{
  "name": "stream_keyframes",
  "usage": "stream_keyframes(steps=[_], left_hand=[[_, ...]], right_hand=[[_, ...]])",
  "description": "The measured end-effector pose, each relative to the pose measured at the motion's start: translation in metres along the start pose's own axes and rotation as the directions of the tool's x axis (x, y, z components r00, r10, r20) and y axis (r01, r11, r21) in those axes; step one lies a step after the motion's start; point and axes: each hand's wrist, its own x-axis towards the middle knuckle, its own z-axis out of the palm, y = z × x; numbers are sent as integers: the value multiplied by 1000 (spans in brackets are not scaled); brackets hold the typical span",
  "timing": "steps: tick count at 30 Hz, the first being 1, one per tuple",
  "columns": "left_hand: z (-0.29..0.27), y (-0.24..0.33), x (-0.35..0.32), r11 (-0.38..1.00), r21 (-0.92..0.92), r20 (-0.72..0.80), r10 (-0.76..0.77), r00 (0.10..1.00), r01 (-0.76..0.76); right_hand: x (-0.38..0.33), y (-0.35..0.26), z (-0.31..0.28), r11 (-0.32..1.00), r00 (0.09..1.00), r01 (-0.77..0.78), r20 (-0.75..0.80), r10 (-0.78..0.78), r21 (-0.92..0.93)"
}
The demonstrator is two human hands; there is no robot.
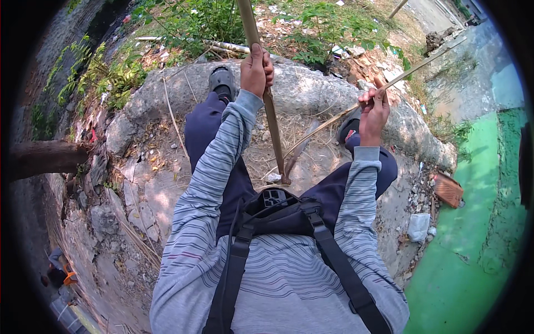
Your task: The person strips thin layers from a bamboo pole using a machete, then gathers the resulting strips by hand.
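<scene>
My left hand [256, 72] is closed around a long bamboo pole [272, 119], which slants from the top of the view down to the ground between my legs. In my right hand [373, 116] is a thin pale bamboo strip [414, 69], pinched between the fingers. The strip runs from the upper right down toward the pole's lower part. By the pole's foot lies a grey, curved, blade-like piece [302, 148]; whether it touches the pole I cannot tell. Thin shavings or dry stalks [258, 161] are scattered around it.
A rough concrete ledge [311, 92] curves in front of my feet, with green plants [194, 25] and litter beyond. To the right are a green painted surface [467, 222], a brown brick-like block [448, 190] and a whitish bag [418, 227]. Another person [58, 273] is at lower left.
</scene>
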Motion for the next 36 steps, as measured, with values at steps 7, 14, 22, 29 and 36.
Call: stream_keyframes(steps=[7,14,22,29,36], left_hand=[[17,-21,-9,979,194,206,-103,973,62],[-7,-17,-16,862,492,98,85,992,-122],[0,-13,-10,983,150,4,105,994,-104],[-10,2,-4,956,221,-84,217,972,-195],[-14,17,-4,950,201,-101,261,960,-237]], right_hand=[[-22,27,65,934,957,-51,251,147,-355],[-55,141,40,824,946,-262,33,321,-503],[-235,292,-192,-316,359,102,-261,896,-943],[-247,297,-190,-233,306,-158,-272,912,-960],[-260,300,-175,-278,215,-158,-308,927,-948]])
